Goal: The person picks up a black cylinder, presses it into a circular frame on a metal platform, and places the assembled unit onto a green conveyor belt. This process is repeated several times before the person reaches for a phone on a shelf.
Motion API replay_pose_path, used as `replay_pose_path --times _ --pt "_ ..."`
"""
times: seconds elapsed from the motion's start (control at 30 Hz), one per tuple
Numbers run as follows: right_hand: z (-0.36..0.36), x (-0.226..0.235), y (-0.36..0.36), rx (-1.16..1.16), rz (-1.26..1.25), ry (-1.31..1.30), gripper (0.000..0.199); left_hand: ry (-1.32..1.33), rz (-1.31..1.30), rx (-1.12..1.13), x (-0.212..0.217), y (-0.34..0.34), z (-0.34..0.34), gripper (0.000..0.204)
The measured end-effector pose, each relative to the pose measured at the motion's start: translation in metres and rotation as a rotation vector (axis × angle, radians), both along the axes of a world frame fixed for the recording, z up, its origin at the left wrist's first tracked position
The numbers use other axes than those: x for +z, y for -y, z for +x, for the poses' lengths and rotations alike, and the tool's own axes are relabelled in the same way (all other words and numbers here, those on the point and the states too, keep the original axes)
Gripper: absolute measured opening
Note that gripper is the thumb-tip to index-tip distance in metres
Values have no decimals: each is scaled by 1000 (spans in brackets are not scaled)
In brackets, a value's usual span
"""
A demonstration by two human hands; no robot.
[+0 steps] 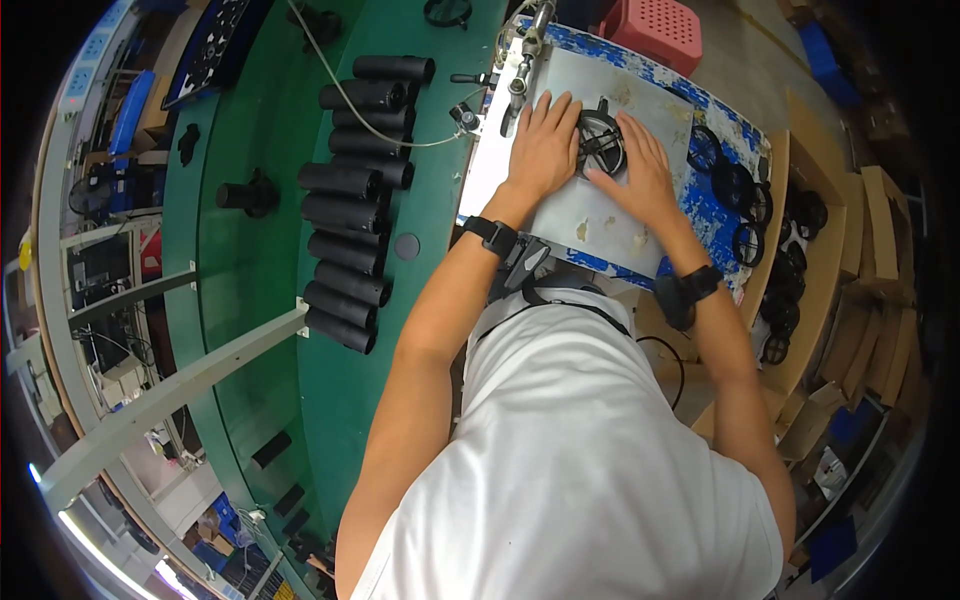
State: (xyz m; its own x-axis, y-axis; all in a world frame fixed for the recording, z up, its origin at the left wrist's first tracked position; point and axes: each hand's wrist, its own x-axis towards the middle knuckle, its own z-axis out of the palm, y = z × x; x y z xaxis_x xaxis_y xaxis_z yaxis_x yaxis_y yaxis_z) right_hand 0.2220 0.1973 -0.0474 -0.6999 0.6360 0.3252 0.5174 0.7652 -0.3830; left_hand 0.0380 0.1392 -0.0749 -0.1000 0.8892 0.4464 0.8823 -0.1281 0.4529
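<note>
A black round ring with inner spokes (601, 148) lies on a worn grey sheet (585, 222) at the bench. My left hand (545, 145) rests flat along the ring's left side, fingers stretched forward. On the other side my right hand (645, 180) curves round the rim, with its thumb at the near edge and its fingers at the far right. The side of the left index finger is close against the ring; whether it presses on it I cannot tell. Just left of my left hand stands a metal clamp fixture (520, 85).
Several black spoked rings (733, 186) lie on the blue, paint-chipped board at the right, with more in a cardboard box (800, 345). Black tubes (345, 212) line the green bench (400, 300) at the left. A red perforated stool (655, 35) stands beyond. A pale hose (345, 95) crosses the tubes.
</note>
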Motion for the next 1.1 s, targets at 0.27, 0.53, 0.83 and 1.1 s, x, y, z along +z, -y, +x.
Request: replay_pose_path --times 0.27,0.53,0.83,1.1 --pt "3 12 -17 89 -57 -27 98 -9 -32 -55 16 -4 -3 48" --pt "5 5 -23 79 -100 -15 100 25 -178 -204 25 19 -12 88" --pt "8 10 -19 33 -108 -2 103 565 132 69 79 9 -102 19" --pt "0 13 -21 40 -82 -8 101 1472 -501 502 -13 -97 -190 54"
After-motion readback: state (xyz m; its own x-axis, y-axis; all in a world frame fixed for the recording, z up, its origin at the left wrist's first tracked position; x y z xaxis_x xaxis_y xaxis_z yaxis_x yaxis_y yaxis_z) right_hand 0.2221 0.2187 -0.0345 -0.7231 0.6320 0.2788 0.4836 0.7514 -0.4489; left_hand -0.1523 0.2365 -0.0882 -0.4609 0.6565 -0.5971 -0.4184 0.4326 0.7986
